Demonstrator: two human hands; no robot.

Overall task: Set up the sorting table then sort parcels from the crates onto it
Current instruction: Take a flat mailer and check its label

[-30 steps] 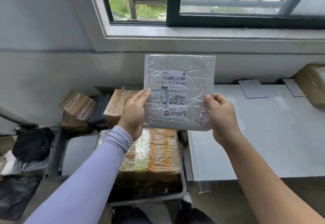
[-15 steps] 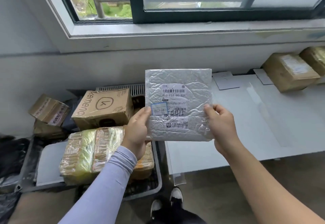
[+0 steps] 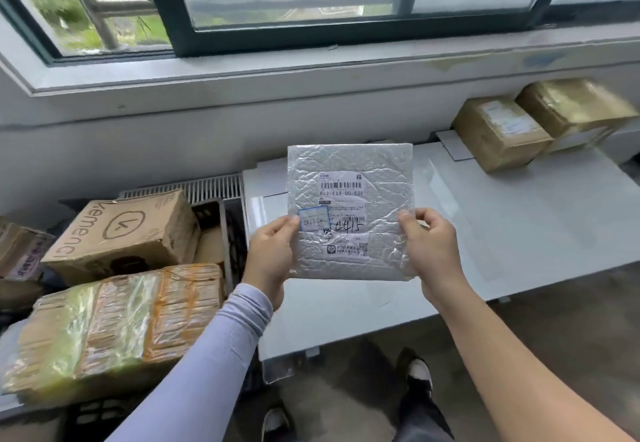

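While the crates of parcels [image 3: 114, 303] lie well off to the left of both hands, the flat silver bubble-wrap mailer with a white barcode label [image 3: 349, 213] is held upright between them, its face turned to the camera. Its lower left edge is pinched by the left hand [image 3: 270, 254], its lower right edge by the right hand [image 3: 429, 251]. Beneath and behind the mailer, running away to the right, the pale grey sorting table [image 3: 519, 233] is seen, so the right hand is judged nearer its bare surface. Two brown cardboard boxes [image 3: 540, 122] stand at its far right.
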